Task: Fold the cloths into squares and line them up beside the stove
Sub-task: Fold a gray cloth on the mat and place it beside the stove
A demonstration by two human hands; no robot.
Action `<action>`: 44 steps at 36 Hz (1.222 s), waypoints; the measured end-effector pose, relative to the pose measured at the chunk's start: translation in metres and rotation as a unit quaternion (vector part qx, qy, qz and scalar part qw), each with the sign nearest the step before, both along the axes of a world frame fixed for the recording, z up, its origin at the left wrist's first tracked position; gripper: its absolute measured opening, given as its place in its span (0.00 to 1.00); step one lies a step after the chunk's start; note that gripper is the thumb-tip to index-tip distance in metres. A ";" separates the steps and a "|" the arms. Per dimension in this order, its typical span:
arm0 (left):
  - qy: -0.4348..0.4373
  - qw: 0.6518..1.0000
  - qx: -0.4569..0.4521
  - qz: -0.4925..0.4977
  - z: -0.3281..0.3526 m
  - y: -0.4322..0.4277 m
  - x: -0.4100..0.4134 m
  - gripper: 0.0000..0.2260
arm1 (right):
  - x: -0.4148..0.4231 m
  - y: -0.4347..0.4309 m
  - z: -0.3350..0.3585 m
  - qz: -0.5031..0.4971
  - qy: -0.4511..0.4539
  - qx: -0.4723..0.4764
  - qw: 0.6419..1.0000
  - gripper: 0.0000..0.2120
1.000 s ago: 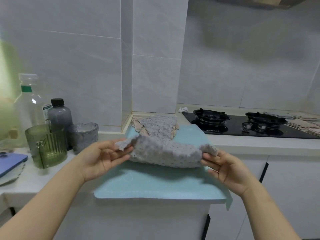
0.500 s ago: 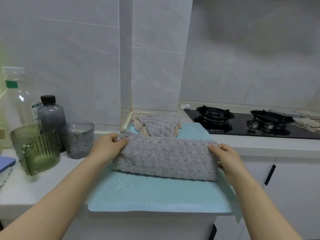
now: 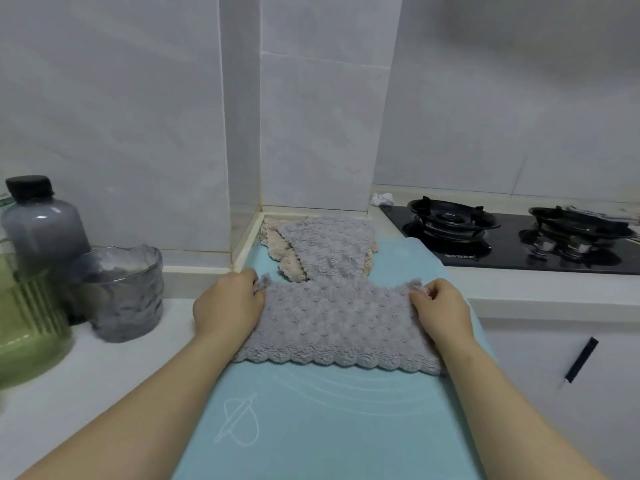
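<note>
A fluffy grey cloth lies spread flat on a light blue mat, scalloped edge toward me. My left hand pinches its far left corner and my right hand pinches its far right corner. Behind it, against the wall corner, a second grey cloth lies crumpled on top of a pink cloth. The black gas stove is at the right, beyond the mat.
On the white counter to the left stand a grey glass cup, a dark-capped grey bottle and a green ribbed jug. More cloths lie past the stove at far right. White cabinet doors are below right.
The grey cloth was lifted and bunched between my hands, then laid down on the mat and spread flat. Both hands moved to its far corners.
</note>
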State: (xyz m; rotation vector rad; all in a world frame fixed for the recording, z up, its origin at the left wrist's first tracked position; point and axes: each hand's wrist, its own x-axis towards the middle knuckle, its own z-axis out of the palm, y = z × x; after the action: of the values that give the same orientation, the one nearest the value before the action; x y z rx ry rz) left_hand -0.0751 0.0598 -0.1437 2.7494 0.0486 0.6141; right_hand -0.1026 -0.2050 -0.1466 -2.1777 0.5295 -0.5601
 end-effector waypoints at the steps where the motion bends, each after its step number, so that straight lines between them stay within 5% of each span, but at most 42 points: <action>1: 0.004 1.000 0.022 -0.001 -0.002 -0.001 0.001 0.09 | 0.002 0.000 -0.001 0.008 0.011 -0.029 0.999 0.14; 8: 0.062 0.989 0.137 -0.009 -0.007 -0.009 0.009 0.12 | 0.006 0.001 -0.007 0.025 0.069 -0.174 0.982 0.08; 16: 0.121 0.992 0.035 -0.014 0.001 -0.002 0.009 0.09 | -0.003 0.003 0.003 0.011 0.168 -0.197 0.966 0.16; 23: 0.033 0.999 0.007 -0.020 -0.006 -0.006 -0.002 0.09 | -0.012 0.007 0.002 0.061 0.062 -0.159 0.983 0.06; 31: -0.063 0.969 -0.217 -0.105 0.010 -0.007 -0.015 0.04 | -0.018 0.008 0.007 0.105 -0.102 0.000 0.989 0.04; 44: -0.020 0.825 -0.550 -0.127 0.018 0.004 -0.014 0.13 | -0.011 -0.002 0.007 0.024 -0.183 0.184 0.965 0.10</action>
State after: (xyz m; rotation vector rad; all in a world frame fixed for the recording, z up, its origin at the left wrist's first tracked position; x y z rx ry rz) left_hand -0.0893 0.0637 -0.1255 1.5736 0.0154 0.3720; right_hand -0.1140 -0.2074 -0.1398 -1.6803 0.3449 -0.7530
